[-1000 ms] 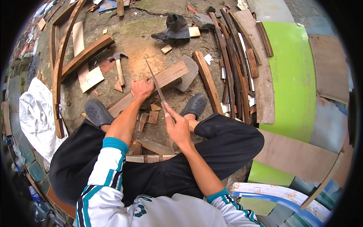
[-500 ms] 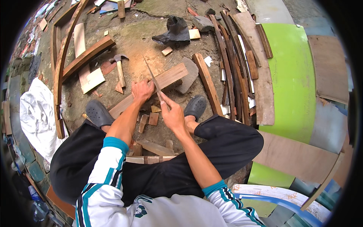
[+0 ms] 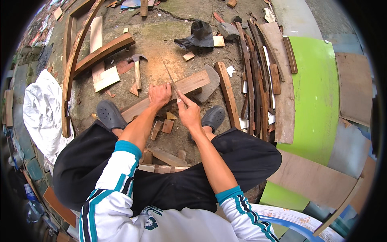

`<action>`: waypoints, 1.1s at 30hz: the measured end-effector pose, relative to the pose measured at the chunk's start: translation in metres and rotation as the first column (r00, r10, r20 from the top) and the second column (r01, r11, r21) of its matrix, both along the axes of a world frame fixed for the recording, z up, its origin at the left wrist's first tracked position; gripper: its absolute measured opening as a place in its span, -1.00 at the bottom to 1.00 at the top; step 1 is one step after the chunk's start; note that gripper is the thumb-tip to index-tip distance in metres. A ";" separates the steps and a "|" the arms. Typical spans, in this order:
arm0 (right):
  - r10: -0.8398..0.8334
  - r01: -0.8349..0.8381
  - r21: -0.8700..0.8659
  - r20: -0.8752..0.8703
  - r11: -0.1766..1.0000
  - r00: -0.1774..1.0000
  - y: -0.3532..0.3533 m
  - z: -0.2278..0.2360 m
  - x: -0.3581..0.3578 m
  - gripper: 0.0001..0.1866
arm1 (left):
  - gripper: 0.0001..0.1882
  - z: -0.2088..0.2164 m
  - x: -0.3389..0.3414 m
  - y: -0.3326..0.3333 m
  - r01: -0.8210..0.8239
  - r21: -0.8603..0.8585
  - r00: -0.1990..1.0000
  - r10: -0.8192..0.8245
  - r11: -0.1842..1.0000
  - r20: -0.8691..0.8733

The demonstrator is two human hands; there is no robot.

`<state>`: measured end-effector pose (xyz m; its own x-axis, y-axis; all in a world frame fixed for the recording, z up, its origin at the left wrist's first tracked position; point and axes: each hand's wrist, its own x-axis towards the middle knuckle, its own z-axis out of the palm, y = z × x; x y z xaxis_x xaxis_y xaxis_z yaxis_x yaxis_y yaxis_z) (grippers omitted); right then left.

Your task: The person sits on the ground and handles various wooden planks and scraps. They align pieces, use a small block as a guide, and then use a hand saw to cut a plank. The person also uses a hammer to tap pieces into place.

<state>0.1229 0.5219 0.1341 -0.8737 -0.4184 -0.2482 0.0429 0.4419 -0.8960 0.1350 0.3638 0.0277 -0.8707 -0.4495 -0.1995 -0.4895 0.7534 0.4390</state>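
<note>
A wooden board (image 3: 192,83) lies slanted across the ground between my feet, its far right end over a flat grey stone (image 3: 212,82). My left hand (image 3: 160,95) is closed over the board's upper edge, gripping it. My right hand (image 3: 188,113) is wrapped round the handle end of a handsaw (image 3: 167,70). The thin blade is seen nearly edge-on. It crosses the board just right of my left hand and points away up and to the left. Pale sawdust (image 3: 157,66) covers the ground beyond the board.
A claw hammer (image 3: 137,72) lies left of the sawdust. Long wooden strips (image 3: 258,80) are stacked at the right beside a green sheet (image 3: 314,97). Offcuts (image 3: 167,126) lie between my feet. A black plastic bag (image 3: 197,36) sits farther off, and white cloth (image 3: 44,113) at the left.
The view has shifted, so the ground items sit lower and farther right. My left hand keeps its hold on the board. The saw still lies across it in my right hand.
</note>
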 end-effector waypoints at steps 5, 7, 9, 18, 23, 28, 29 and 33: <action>0.015 -0.019 0.045 0.103 0.999 0.995 0.074 0.078 0.075 -0.60 | -0.39 -0.011 0.013 -0.010 -0.059 0.017 0.998 0.059 0.998 -0.005; -0.007 -0.002 0.081 0.117 0.997 0.993 0.101 0.098 0.099 -0.60 | -0.39 -0.009 0.009 -0.006 -0.067 0.030 0.998 0.067 0.997 -0.010; -0.010 0.007 0.027 0.118 1.000 0.993 0.088 0.084 0.088 -0.60 | -0.38 -0.009 0.011 -0.007 -0.082 0.039 0.996 0.083 0.996 -0.024; 0.030 -0.039 0.116 0.084 0.993 0.996 0.005 0.036 0.017 -0.57 | -0.38 -0.020 0.006 -0.006 -0.034 -0.005 0.999 0.034 0.999 -0.019; 0.012 -0.024 0.109 0.108 0.994 0.994 0.074 0.113 0.079 -0.60 | -0.41 -0.001 0.008 -0.009 -0.033 0.048 0.998 0.031 0.998 0.047; -0.052 0.043 0.101 0.088 0.994 0.995 -0.008 0.025 0.009 -0.57 | -0.41 -0.016 0.004 0.002 0.035 -0.046 0.999 -0.035 0.998 -0.012; -0.064 0.017 0.248 0.184 0.969 0.981 -0.030 0.031 -0.010 -0.56 | -0.41 -0.020 0.001 -0.001 0.041 -0.054 0.999 -0.042 0.998 -0.022; -0.055 0.037 0.129 0.137 0.991 0.989 0.002 0.046 0.021 -0.57 | -0.37 -0.016 0.003 -0.003 0.040 -0.053 0.995 -0.035 0.998 0.091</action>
